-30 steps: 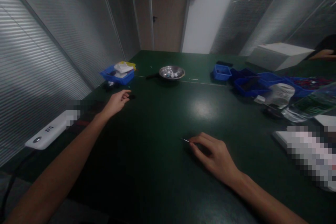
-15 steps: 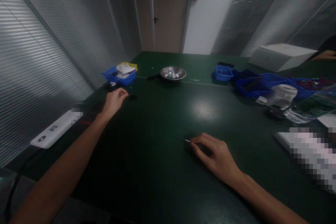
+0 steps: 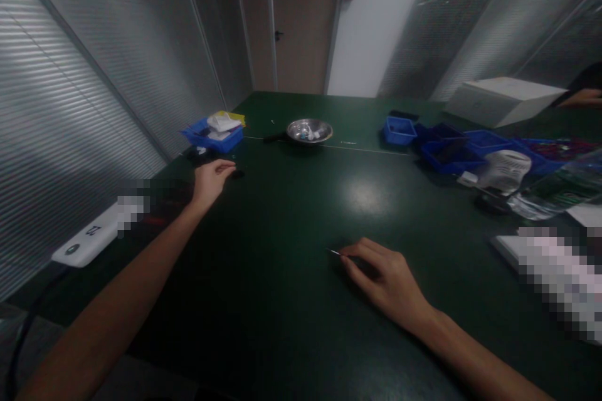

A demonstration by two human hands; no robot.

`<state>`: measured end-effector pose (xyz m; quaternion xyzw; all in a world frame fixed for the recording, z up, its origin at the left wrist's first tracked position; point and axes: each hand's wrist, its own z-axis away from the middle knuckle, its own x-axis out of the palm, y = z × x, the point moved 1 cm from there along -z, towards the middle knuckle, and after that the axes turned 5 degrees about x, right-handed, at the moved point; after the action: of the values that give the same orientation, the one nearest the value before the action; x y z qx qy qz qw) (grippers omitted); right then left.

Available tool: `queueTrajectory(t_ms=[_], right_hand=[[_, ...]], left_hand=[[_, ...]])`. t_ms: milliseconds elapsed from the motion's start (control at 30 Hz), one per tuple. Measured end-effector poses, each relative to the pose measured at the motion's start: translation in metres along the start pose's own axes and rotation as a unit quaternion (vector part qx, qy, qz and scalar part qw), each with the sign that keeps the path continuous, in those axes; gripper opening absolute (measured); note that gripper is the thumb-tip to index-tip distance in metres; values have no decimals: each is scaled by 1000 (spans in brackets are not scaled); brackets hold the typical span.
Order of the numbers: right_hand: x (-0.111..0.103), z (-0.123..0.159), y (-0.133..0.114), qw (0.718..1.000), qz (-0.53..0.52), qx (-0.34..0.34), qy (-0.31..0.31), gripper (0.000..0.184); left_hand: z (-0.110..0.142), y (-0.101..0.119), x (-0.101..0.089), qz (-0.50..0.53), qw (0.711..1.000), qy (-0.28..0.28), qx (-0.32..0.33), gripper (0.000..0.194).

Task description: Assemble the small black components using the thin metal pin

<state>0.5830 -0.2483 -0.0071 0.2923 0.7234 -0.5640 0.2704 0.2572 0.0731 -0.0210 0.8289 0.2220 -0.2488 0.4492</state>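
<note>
slim silvery piece (image 3: 334, 252) juts leftward from the right hand (image 3: 385, 276), pinched by thumb and forefinger. taking hold looks done, releasing not yet; what else remains cannot be told. left hand (image 3: 209, 182) has fingertips drawn together beside a small dark patch (image 3: 239, 173); any grip there is unclear.

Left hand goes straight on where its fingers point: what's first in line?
Likely the small dark object just past the left hand; depth is unclear, so the hand might pass over it.
</note>
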Motion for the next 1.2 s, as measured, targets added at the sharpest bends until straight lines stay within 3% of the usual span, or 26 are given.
queueTrajectory(t_ms=[267, 500, 767, 967, 1100, 1200], right_hand=[[0, 0, 0, 1000, 5, -2, -1, 23], [-1, 0, -2, 1000, 6, 6, -8, 24], [0, 1, 0, 1000, 6, 11, -15, 24], [-1, 0, 0, 1000, 3, 10, -16, 22], [0, 0, 1, 1000, 4, 12, -15, 22], [1, -1, 1, 1000, 11, 11, -12, 23]], left_hand=[[2, 4, -1, -18, 999, -24, 18, 27], [2, -8, 2, -61, 997, -34, 46, 28], [-2, -21, 3, -41, 997, -59, -37, 32], [-14, -41, 11, 52, 990, -72, -109, 35], [-17, -37, 15, 62, 987, -61, -132, 25], [-15, -29, 14, 30, 992, -54, -112, 19]])
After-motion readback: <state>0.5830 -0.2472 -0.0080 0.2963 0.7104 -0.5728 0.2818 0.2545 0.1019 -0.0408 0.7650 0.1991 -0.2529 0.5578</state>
